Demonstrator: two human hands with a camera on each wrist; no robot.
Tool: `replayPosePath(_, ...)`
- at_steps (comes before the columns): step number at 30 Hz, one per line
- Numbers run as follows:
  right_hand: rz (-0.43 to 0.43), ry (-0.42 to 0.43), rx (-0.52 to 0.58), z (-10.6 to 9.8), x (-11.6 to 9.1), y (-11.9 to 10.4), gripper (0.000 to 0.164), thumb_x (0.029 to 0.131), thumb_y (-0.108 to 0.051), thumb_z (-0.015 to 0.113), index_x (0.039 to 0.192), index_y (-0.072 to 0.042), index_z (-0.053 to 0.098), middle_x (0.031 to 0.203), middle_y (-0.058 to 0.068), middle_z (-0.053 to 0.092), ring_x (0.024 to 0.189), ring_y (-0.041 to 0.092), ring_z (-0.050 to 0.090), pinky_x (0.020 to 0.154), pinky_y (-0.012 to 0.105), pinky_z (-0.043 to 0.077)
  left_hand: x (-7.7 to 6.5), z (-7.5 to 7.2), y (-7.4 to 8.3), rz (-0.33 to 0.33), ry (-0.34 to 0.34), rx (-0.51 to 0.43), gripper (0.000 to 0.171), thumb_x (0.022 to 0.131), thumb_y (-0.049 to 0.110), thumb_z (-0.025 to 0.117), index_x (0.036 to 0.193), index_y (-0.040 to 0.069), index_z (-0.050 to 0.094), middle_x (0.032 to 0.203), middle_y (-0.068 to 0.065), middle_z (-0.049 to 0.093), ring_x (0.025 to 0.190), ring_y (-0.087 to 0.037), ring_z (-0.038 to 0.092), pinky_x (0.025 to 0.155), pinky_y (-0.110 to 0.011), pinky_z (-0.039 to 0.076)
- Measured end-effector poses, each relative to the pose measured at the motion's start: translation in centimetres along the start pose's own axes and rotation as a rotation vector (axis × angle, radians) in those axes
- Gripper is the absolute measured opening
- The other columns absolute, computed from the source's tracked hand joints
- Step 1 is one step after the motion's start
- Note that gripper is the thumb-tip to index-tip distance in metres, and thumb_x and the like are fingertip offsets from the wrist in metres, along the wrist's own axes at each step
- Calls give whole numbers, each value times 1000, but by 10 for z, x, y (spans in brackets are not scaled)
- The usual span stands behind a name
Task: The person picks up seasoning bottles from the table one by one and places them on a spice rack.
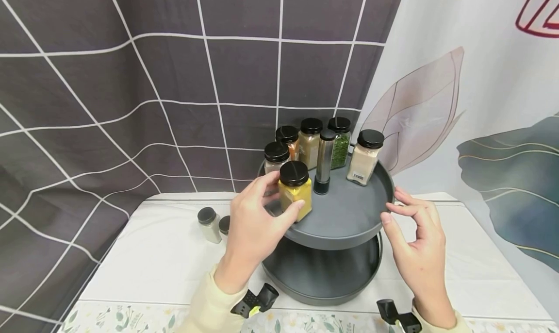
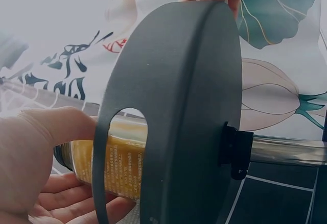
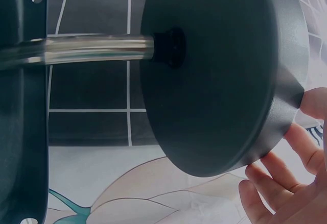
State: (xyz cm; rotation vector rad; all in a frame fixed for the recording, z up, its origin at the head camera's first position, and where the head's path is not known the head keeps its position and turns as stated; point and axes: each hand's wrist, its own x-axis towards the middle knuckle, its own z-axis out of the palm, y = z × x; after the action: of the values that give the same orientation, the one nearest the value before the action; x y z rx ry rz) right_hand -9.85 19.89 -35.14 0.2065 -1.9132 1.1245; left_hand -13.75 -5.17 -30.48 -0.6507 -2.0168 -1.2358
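A grey two-tier turntable stands on the table. My left hand grips a yellow spice jar with a black lid, standing at the front left of the upper tray. In the left wrist view my thumb and fingers wrap the same jar, seen through a cut-out in the tray. My right hand pinches the upper tray's right rim, thumb below and fingers on the edge. In the right wrist view its fingers lie against the tray's underside.
Several other black-lidded spice jars stand round the chrome centre pole on the upper tray. The lower tray holds nothing visible. Two small jars stand on the white tablecloth to the left. Curtains hang close behind.
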Motion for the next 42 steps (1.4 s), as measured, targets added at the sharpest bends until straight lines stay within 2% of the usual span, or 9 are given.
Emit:
replayPosePath(8, 3, -7, 1, 0, 0, -1, 20, 76, 4, 69, 96, 3, 67, 116, 17, 58, 116, 18, 49, 98, 20, 33, -2, 1, 0, -24, -22, 34, 51, 69, 20, 82, 112, 3, 61, 105, -5, 64, 85, -11, 66, 74, -17, 53)
replayPosePath(15, 5, -10, 5, -1, -1, 0, 20, 76, 4, 69, 96, 3, 67, 117, 16, 58, 116, 19, 48, 98, 20, 34, -1, 0, 1, -22, -48, 48, 54, 70, 22, 82, 114, 1, 60, 108, -6, 63, 89, -11, 65, 78, -16, 51)
replayPosePath(23, -2, -8, 21, 0, 2, -16, 18, 77, 7, 66, 94, 8, 64, 115, 23, 56, 116, 18, 48, 98, 19, 35, -2, -4, 0, -17, -70, 61, 58, 70, 29, 81, 117, 4, 59, 110, -3, 62, 92, -9, 64, 82, -17, 50)
replayPosePath(26, 6, -18, 50, 0, 1, -13, 19, 77, 9, 66, 95, 9, 64, 116, 22, 55, 116, 19, 47, 99, 19, 35, -3, -9, -2, -6, -41, 54, 59, 71, 32, 80, 117, 3, 58, 109, -3, 63, 93, -12, 64, 84, -18, 50)
replayPosePath(31, 22, -39, 69, -1, 0, -3, 20, 77, 6, 67, 97, 7, 65, 119, 18, 54, 118, 23, 45, 100, 21, 35, -3, -22, -6, 15, 49, 39, 54, 74, 30, 78, 117, 2, 59, 106, -5, 65, 93, -15, 65, 83, -19, 50)
replayPosePath(36, 37, -56, 47, -2, 0, -1, 19, 79, 3, 67, 98, 5, 65, 122, 15, 54, 121, 23, 45, 102, 23, 35, -7, -33, -16, -2, 111, 25, 45, 79, 22, 74, 117, 3, 59, 105, -7, 66, 92, -17, 66, 82, -22, 52)
replayPosePath(42, 47, -79, 105, -2, 0, -2, 19, 79, 7, 65, 98, 8, 62, 125, 17, 51, 123, 26, 44, 104, 25, 35, -15, -46, -33, -44, 147, 77, 39, 82, 17, 70, 117, 2, 60, 105, -5, 67, 92, -16, 66, 81, -22, 52)
